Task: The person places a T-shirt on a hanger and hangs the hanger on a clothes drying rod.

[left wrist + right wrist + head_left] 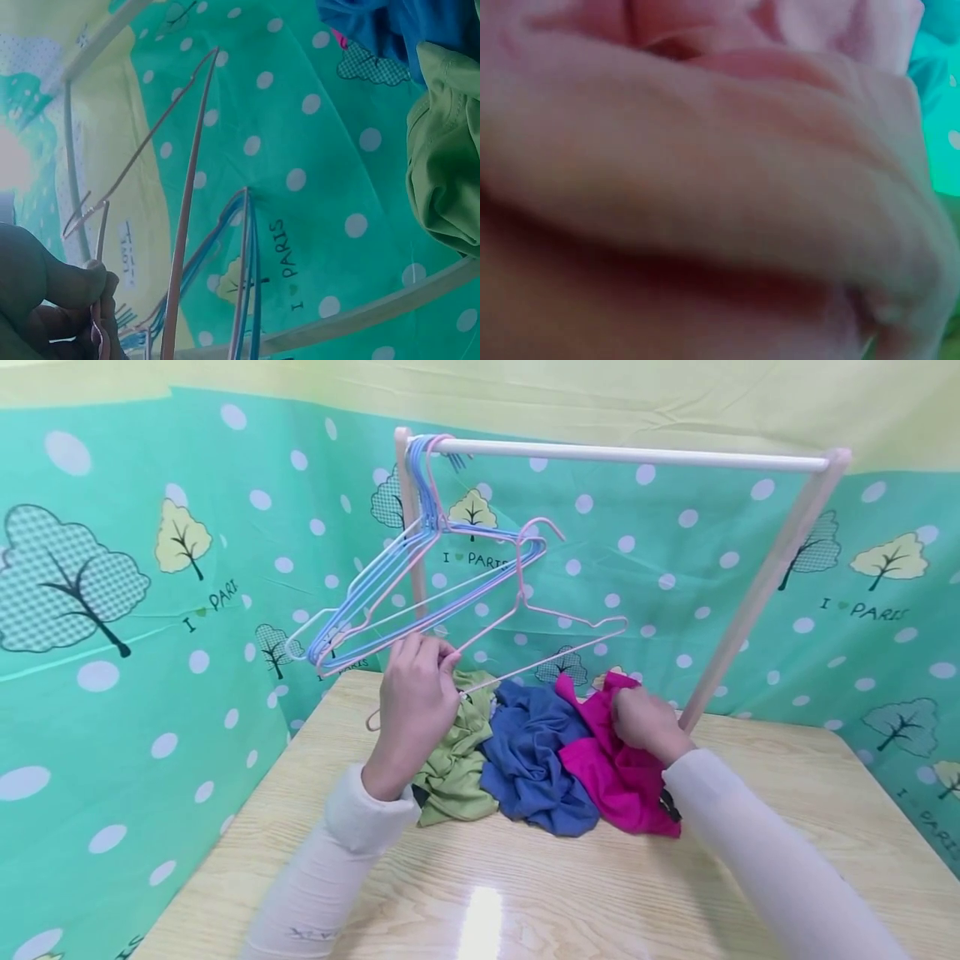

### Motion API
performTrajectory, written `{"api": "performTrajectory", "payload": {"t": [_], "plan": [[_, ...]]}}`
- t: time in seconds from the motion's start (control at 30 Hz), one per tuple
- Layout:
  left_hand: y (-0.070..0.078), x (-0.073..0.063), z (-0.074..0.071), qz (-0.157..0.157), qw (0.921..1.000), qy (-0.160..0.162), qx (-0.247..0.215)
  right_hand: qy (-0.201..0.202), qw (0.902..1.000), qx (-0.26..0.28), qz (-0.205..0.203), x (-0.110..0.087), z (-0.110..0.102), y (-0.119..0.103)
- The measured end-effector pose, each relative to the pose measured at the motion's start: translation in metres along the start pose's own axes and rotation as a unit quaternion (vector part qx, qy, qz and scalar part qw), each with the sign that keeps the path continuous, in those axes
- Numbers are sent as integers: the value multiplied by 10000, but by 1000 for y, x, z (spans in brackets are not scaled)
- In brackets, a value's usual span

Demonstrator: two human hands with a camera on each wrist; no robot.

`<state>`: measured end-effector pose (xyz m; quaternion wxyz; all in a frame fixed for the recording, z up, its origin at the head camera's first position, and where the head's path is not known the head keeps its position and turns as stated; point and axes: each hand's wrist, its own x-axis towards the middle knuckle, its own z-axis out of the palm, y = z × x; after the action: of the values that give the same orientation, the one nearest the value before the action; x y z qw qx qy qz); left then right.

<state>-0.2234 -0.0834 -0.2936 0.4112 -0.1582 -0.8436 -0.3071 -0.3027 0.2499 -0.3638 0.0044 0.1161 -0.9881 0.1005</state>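
Note:
My left hand [420,693] pinches a pink wire hanger [519,568] near one lower corner, so its hook points up and its far arm stretches to the right. In the left wrist view, the thumb and fingers [67,285] close on the hanger's thin wire. My right hand [643,720] grips the upper part of a crumpled magenta garment [622,785], lifting a fold of it. The right wrist view is filled by blurred fingers [705,172] against the pink cloth [840,30]. A blue garment [536,760] lies bunched beside the magenta one.
Left of the blue one, a green garment [457,777] is heaped on the wooden table [525,893]. Behind stands a rack with a white rail [622,453] and wooden posts [765,585]. Several blue, white and pink hangers [420,485] hang at its left end.

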Motion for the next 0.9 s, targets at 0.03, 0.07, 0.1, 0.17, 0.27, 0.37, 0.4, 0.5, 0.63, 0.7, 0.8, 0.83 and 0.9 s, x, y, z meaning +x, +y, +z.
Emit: {"api": "performTrajectory", "payload": {"t": [0.03, 0.07, 0.1, 0.17, 0.27, 0.37, 0.4, 0.5, 0.63, 0.7, 0.8, 0.83, 0.9], "plan": [[0, -1, 0, -33, 10000, 1, -8, 1, 9999, 119, 89, 1, -2, 2], [0, -2, 0, -67, 10000, -10, -14, 28, 9995, 275, 182, 2, -4, 4], [0, -3, 0, -95, 10000, -21, -21, 89, 9986, 453, 270, 3, -6, 6], [0, -4, 1, -141, 9999, -72, -44, 235, 9953, 832, 445, 4, -13, 12], [0, -5, 1, -165, 9997, -158, -48, 554, 9871, 1336, 693, 3, -22, 21], [0, -5, 1, -163, 9997, -165, -47, 811, 9784, 1665, 918, 2, -29, 26], [0, -5, 1, -169, 9997, -155, -34, 831, 9774, 1700, 947, 2, -30, 26], [-1, -5, 1, -206, 9997, -158, -15, 617, 9853, 1366, 814, 1, -29, 26], [-2, -5, 0, -254, 9993, -281, 17, 246, 9957, 773, 454, 2, -24, 21], [-3, -5, 0, -267, 9990, -347, 37, 261, 9962, 722, 400, 4, -22, 17], [-3, -5, -1, -286, 9987, -425, 73, 450, 9957, 714, 381, 7, -20, 13], [-3, -6, -2, -291, 9985, -457, 80, 529, 9954, 711, 372, 8, -19, 12], [-2, -6, -2, -304, 9981, -535, 75, 706, 9944, 720, 325, 11, -19, 12]]}}
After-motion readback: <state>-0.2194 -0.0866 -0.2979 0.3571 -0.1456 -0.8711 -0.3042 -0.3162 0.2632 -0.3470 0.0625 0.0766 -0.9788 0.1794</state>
